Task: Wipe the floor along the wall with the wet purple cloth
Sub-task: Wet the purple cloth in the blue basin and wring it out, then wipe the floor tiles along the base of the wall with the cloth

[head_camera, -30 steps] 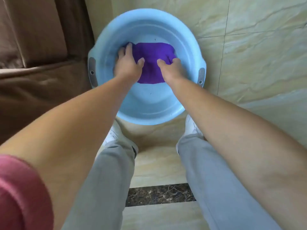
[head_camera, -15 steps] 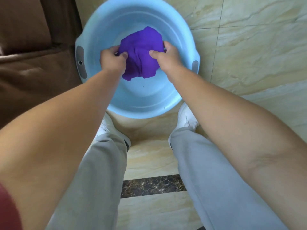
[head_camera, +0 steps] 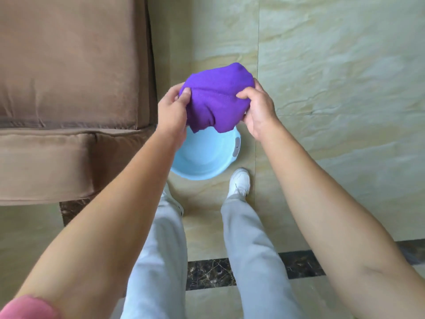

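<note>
The purple cloth (head_camera: 217,97) is bunched up and held in the air above a light blue basin (head_camera: 204,157) that stands on the beige tiled floor (head_camera: 333,88). My left hand (head_camera: 172,111) grips the cloth's left side. My right hand (head_camera: 258,109) grips its right side. Two loose corners of the cloth hang down toward the basin. The far half of the basin is hidden behind the cloth and my hands.
A brown sofa (head_camera: 69,88) fills the left side, right beside the basin. My legs in grey trousers and a white shoe (head_camera: 240,181) stand just behind the basin. A dark marble strip (head_camera: 211,273) crosses the floor near me.
Both hands lifted the purple cloth out of the basin and up into the air. The view pulled back, so the basin now looks smaller and lower.
</note>
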